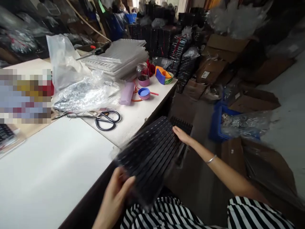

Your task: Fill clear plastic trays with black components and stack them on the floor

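Note:
Between my two hands a black ridged plastic tray is held tilted in front of my body, past the table's edge and blurred by motion. My left hand grips its near left corner, with the thumb on top and the other fingers partly hidden. At the far right edge my right hand is closed on the tray, its fingers mostly out of sight beneath. Another black slotted piece shows just behind the right hand; whether it is part of the same tray I cannot tell.
On the white table lie black-handled scissors, clear plastic bags, a stack of translucent trays, a glass jar and a tape roll. Cardboard boxes and a blue crate stand at right.

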`<state>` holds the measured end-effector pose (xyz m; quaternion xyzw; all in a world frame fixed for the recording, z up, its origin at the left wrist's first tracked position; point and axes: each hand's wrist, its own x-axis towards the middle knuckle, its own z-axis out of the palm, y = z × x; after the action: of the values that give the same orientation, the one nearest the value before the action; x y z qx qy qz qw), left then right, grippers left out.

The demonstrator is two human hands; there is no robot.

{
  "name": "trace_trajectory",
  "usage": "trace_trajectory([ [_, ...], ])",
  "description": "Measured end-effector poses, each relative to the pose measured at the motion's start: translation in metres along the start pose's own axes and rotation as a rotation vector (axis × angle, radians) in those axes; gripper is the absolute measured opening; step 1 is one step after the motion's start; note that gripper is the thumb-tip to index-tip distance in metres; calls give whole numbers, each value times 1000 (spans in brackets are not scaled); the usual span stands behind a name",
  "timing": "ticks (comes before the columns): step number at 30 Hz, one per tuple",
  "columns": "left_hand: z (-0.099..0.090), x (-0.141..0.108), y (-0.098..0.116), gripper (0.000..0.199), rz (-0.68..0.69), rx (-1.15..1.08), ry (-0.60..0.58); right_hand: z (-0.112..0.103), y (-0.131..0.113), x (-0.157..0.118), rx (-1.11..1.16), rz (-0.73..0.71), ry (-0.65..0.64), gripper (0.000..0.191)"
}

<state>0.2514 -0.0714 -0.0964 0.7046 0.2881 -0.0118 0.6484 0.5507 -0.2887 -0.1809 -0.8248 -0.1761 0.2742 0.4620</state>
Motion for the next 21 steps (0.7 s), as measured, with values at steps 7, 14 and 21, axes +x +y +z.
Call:
trace_trajectory([
  [7,168,101,-53,43,-306,-546,-128,-98,37,85,-473,212,177,32],
  [14,203,128,-83,29,-498,-642,-17,-83,76,109,-826,342,286,35],
  [21,198,125,-97,29,-502,-598,22,-83,91,114,-859,332,306,35],
])
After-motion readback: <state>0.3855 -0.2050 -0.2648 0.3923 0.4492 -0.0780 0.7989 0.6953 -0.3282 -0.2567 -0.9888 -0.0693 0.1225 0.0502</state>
